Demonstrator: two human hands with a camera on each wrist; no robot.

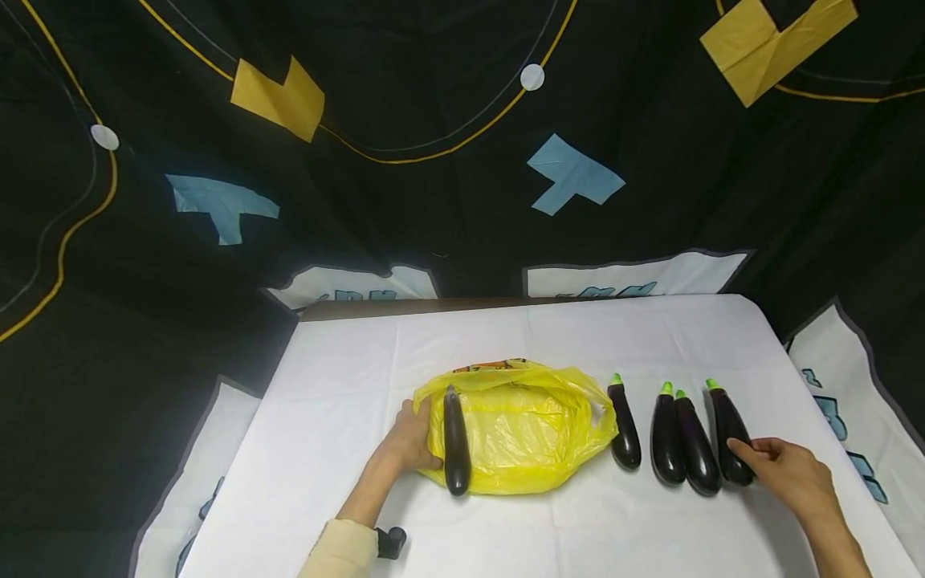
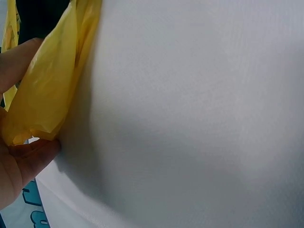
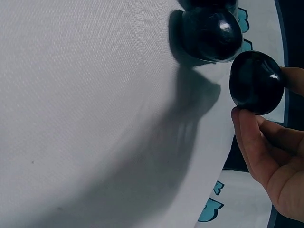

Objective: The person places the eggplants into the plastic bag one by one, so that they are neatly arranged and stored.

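Note:
A yellow plastic bag (image 1: 523, 433) lies spread with its mouth wide on the table. At its left edge my left hand (image 1: 410, 440) grips the rim; in the left wrist view the yellow film (image 2: 52, 80) passes between thumb and fingers. One dark eggplant (image 1: 456, 441) lies at the bag's left side, close to that hand. Far right, my right hand (image 1: 791, 474) pinches the lower end of the rightmost eggplant (image 1: 728, 425) between thumb and fingers, also seen in the right wrist view, where its round end (image 3: 256, 83) shows. Two eggplants lie side by side left of it.
Another eggplant (image 1: 625, 425) lies against the bag's right edge. Everything rests on a white-covered table (image 1: 578, 337). Behind hangs a black cloth (image 1: 433, 217) with yellow and blue shapes. A dark device (image 1: 392, 543) sits by the left wrist.

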